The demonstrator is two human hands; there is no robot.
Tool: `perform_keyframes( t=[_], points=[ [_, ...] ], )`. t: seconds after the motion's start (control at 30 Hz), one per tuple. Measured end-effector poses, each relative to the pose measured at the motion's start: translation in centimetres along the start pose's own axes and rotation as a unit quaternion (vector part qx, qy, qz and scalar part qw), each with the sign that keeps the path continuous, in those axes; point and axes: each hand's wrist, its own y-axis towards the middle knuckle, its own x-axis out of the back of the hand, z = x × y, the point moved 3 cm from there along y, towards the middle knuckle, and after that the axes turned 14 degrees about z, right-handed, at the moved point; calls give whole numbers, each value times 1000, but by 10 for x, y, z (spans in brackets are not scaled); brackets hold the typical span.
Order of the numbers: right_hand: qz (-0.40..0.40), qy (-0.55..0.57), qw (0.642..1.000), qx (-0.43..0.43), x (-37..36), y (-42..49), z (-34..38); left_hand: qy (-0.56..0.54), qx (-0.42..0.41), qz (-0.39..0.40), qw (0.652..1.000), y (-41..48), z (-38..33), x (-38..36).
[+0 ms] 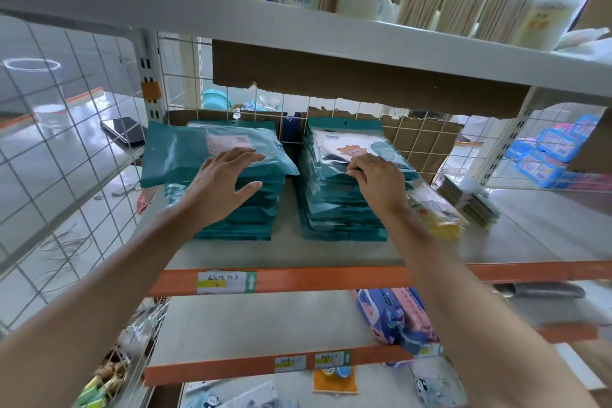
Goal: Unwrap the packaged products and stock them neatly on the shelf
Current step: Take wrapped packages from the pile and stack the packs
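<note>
Two stacks of flat teal packets stand side by side on the middle shelf (pixel 331 252). The left stack (pixel 238 219) has its top packet (pixel 185 156) lying askew, back side up. My left hand (pixel 222 185) lies on that packet with fingers spread and straight. The right stack (pixel 334 209) shows a cartoon print on its top packet (pixel 344 146). My right hand (pixel 377 179) rests on this stack's front, its fingertips curled onto the top packets' edge.
A yellow packet (pixel 440 212) and a small pile of card packs (pixel 473 199) lie right of the stacks. Torn cardboard (pixel 364 83) hangs from the upper shelf. Wire mesh (pixel 66 142) closes the left side. Blue and pink wipe packs (pixel 397 318) sit on the lower shelf.
</note>
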Motion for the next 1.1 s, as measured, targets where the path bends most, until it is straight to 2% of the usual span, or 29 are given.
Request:
perform_keyframes(
  t=[0.37,0.6,0.8,1.1],
  points=[
    [-34,5,999,-10,-4,-5,-2,7,8,0,1000,-1,4,-2],
    [17,35,999,-31,3,-11,1,61,16,-4,998,1,3,1],
    [62,25,998,9,5,-5,21,159,108,56,980,0,23,13],
    [111,32,993,30,6,2,59,151,40,-17,988,-14,24,31]
  ],
)
